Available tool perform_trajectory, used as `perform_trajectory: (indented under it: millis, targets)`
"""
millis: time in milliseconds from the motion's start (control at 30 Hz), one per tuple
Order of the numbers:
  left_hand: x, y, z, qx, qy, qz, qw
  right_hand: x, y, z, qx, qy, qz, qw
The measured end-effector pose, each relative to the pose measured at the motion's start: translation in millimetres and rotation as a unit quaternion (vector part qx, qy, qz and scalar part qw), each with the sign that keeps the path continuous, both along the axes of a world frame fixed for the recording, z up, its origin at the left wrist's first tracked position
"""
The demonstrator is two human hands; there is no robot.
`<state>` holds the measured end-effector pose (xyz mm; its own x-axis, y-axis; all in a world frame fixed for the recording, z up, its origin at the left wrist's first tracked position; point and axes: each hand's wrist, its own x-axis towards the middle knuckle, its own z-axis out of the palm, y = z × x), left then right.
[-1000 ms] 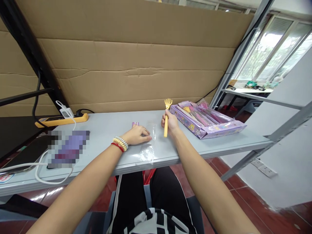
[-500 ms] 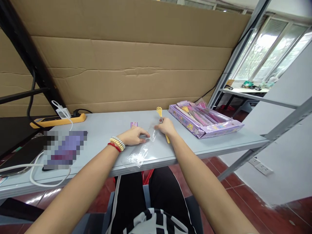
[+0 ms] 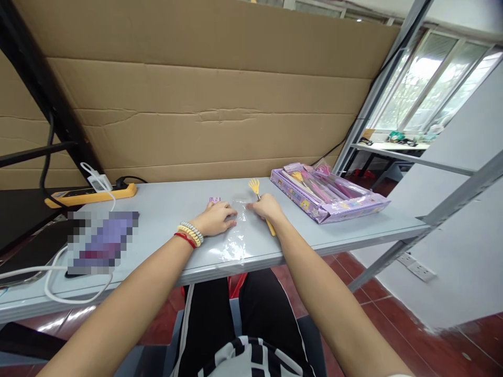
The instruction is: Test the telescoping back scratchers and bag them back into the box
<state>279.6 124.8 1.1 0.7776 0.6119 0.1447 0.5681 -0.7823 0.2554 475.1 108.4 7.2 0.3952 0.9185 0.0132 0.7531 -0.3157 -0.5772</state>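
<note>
A small yellow back scratcher (image 3: 254, 185), with a hand-shaped head and a silver neck, is in my right hand (image 3: 268, 207). Its handle end points toward me, past the palm. A clear plastic bag (image 3: 236, 246) lies flat on the table between my hands, glossy with reflections. The fingers of my left hand (image 3: 216, 218) are apart and rest at the bag's left side. Behind that hand sits a little pink-purple card (image 3: 214, 199), partly hidden by the knuckles. My right thumb and forefinger reach to the bag's upper right edge.
On the right of the grey table (image 3: 176, 193) stands an open purple box (image 3: 326, 199) of wrapped pink and yellow items. At left are a blurred-out phone (image 3: 106, 241), a white cable (image 3: 49, 285) and a yellow power strip (image 3: 94, 193). Cardboard (image 3: 220, 136) walls the back.
The bag, raised between my hands before, is now spread flat on the table. My right hand has lowered slightly, with the back scratcher still in it. The left hand covers more of the card.
</note>
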Motion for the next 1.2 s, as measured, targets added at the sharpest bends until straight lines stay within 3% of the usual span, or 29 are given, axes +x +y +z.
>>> perform_trajectory:
  millis: [233,567,800,1067,1200]
  targets:
    - [5.5,-5.6,-3.7,0.047,0.054,0.066,0.995,-5.2,-2.5,1.3,-0.056,-0.031,0.059,0.996]
    - [8.7,-2.3,-7.2,0.009,0.076,0.082,0.994,-9.1,-7.3,4.0,-0.071,0.044,0.170,0.982]
    - [10.0,-0.3,-9.0,0.025,0.050,0.088,0.995,-12.6,-5.2,0.4,-0.062,0.007,0.159,0.985]
    - [11.2,4.8,-8.2,0.055,-0.044,-0.009,0.997,-12.2,-7.6,1.7,-0.026,0.080,0.151,0.985]
    - [10.7,5.5,-7.0,0.078,-0.115,-0.016,0.990,-10.1,-5.1,-0.1,-0.023,0.129,0.138,0.982]
